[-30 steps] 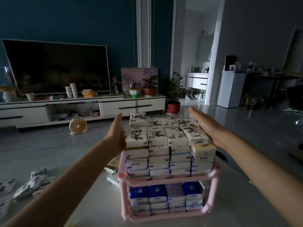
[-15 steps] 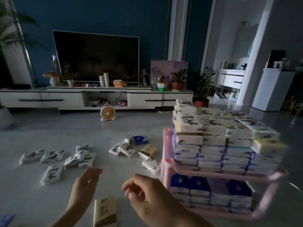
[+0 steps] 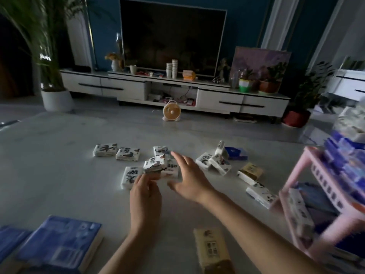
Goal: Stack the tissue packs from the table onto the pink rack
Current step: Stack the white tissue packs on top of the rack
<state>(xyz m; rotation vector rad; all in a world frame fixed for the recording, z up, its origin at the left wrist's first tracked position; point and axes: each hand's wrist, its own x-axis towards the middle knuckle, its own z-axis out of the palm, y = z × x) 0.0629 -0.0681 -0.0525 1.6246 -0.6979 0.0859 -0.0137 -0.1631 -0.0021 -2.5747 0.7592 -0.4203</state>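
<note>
Several white printed tissue packs lie scattered across the grey table (image 3: 59, 175). My left hand (image 3: 145, 191) pinches one white pack (image 3: 155, 164) and lifts it a little above the others. Just to its right, my right hand (image 3: 188, 177) hovers with fingers spread and holds nothing. The pink rack (image 3: 324, 175) stands blurred at the right edge, its shelves filled with blue and white packs. A blue pack (image 3: 236, 153), a yellow-brown pack (image 3: 250, 173) and another white pack (image 3: 260, 194) lie between my hands and the rack.
A large blue package (image 3: 59, 244) sits at the near left edge and a tan pack (image 3: 213, 252) at the near middle. Beyond the table are a small fan (image 3: 171, 113), a white TV cabinet (image 3: 177, 91), a TV and potted plants.
My view has swung left, away from the rack to the loose packs. Both hands moved forward over the table, and my left hand has taken hold of a white pack.
</note>
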